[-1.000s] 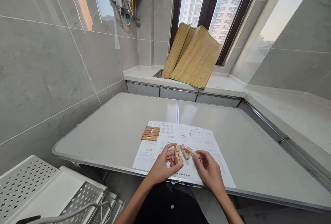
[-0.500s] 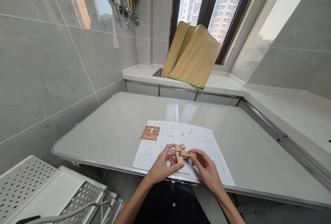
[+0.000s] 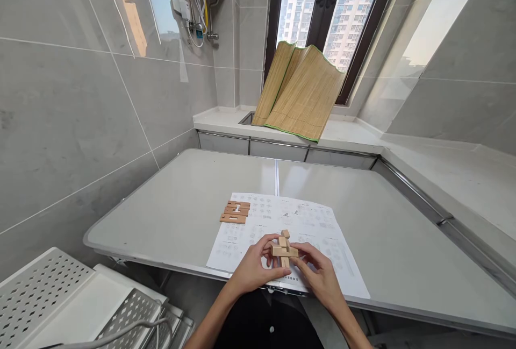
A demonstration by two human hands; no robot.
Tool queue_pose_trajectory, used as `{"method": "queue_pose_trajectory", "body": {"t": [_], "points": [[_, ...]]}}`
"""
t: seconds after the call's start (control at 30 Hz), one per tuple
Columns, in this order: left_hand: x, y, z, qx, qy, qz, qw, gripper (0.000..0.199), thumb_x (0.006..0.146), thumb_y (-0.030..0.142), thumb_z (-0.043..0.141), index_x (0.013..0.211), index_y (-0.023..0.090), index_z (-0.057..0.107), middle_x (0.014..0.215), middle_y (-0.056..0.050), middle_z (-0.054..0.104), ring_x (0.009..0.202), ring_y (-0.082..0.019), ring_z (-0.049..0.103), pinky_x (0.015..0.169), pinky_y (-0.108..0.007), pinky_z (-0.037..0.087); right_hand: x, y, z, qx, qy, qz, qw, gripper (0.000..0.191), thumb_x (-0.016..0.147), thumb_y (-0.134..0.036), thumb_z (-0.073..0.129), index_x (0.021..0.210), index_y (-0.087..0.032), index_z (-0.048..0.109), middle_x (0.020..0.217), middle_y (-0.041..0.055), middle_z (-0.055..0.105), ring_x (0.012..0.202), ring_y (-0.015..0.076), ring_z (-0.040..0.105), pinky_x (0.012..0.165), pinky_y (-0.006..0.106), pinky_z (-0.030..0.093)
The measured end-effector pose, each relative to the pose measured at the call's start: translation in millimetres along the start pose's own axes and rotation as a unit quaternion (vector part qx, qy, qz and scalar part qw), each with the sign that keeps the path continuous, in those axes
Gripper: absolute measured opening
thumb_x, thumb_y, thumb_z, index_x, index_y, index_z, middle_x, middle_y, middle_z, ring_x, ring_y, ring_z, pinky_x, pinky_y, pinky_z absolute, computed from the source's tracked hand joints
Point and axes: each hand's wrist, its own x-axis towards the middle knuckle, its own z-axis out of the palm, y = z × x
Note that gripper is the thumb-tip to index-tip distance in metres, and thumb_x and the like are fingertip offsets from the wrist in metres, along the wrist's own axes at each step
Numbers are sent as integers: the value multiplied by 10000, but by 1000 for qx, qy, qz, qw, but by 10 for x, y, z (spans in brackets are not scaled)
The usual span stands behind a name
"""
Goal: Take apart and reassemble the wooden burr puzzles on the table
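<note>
Light wooden blocks fitted crosswise into a cluster [image 3: 284, 251] are held between my two hands, above the near part of a printed paper sheet [image 3: 298, 220]. My left hand [image 3: 255, 265] grips the cluster from the left, thumb at its bottom and fingers behind it. On the right, my right hand [image 3: 316, 271] has its thumb and fingers closed on the end of the bar that lies across the front. A small wooden block [image 3: 285, 234] shows at the top of the cluster. Brown flat wooden pieces [image 3: 233, 219] lie on the sheet's upper left.
The sheet lies on a grey-white folding table [image 3: 161, 204] with a centre seam. Behind it, a bamboo mat [image 3: 306, 91] leans at the window on a white ledge [image 3: 217, 115]. A white perforated rack [image 3: 40, 284] stands at the lower left.
The bar in my right hand has moved left and now lies across the front of the cluster. My right hand has come closer to my left. The view has tilted slightly up.
</note>
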Motion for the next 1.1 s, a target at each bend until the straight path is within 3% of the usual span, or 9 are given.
{"method": "queue_pose_trajectory", "body": {"t": [0.53, 0.73, 1.1], "points": [[-10, 78, 11, -5, -1, 3, 1000, 652, 768, 355, 849, 1344, 229, 569, 911, 9, 659, 784, -154, 598, 785, -297, 505, -19, -54, -18, -26, -30, 12, 999, 347, 990, -493, 618, 1199, -238, 727, 1112, 86, 757, 915, 251, 692, 786, 327, 552], [-9, 74, 6, -2, -18, 5, 1000, 660, 702, 401, 901, 1279, 221, 634, 976, -13, 678, 766, -146, 596, 766, -291, 521, -24, -46, -13, -30, -13, 9, 999, 325, 990, -482, 622, 1171, -231, 720, 1120, 84, 749, 953, 250, 688, 788, 317, 541], [-22, 22, 13, -16, -9, 19, 1000, 697, 694, 397, 896, 1302, 225, 601, 920, -4, 661, 778, -151, 575, 771, -294, 520, -21, -22, -17, -44, -12, 12, 999, 360, 971, -504, 638, 1166, -216, 727, 1096, 95, 767, 896, 247, 702, 743, 330, 559]]}}
